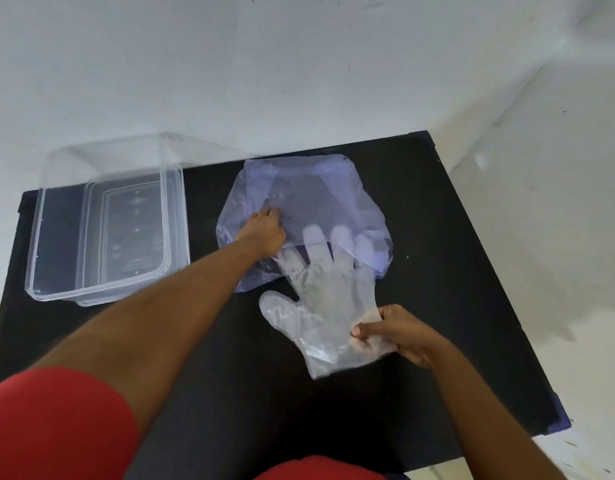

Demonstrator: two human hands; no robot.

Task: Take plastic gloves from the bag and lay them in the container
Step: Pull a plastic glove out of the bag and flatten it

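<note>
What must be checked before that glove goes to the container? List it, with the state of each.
1. Right hand has a grip on the glove: ok, it pinches the cuff end.
2. Glove fully out of the bag: not ok, its fingertips lie under the bag's edge.
3. Left hand steadies the bag: ok, it presses down on the bag's left side.
4. Container open: ok, no lid on it, and it looks empty.
5. Path to the container free: not ok, the left forearm lies between glove and container.
6. Only one glove in the grip: cannot tell, the plastic is too sheer.
</note>
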